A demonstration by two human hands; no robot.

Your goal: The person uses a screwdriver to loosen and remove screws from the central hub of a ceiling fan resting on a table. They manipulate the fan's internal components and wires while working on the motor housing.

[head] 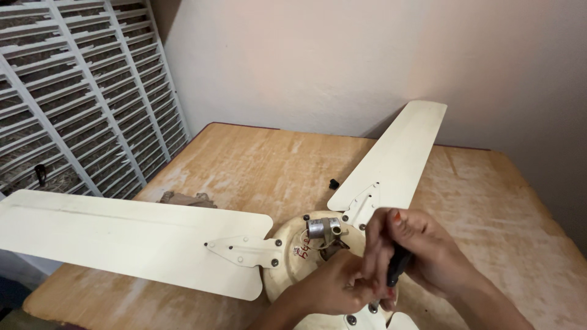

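Note:
A cream ceiling fan lies on a worn wooden table (257, 159). Its round motor hub (293, 260) carries a small silver capacitor (322, 228) on top. One blade (122, 235) reaches left past the table edge, another blade (397, 153) points toward the back wall. My right hand (422, 250) grips a black-handled screwdriver (397, 267), tip down at the hub's near side. My left hand (336, 287) is beside the tip with its fingers pinched together against the hub; what it pinches is hidden.
A small black part (334, 183) lies on the table between the blades. A crumpled brown cloth (186, 199) sits behind the left blade. A white slatted grille (79, 91) stands at the left; a plain wall backs the table.

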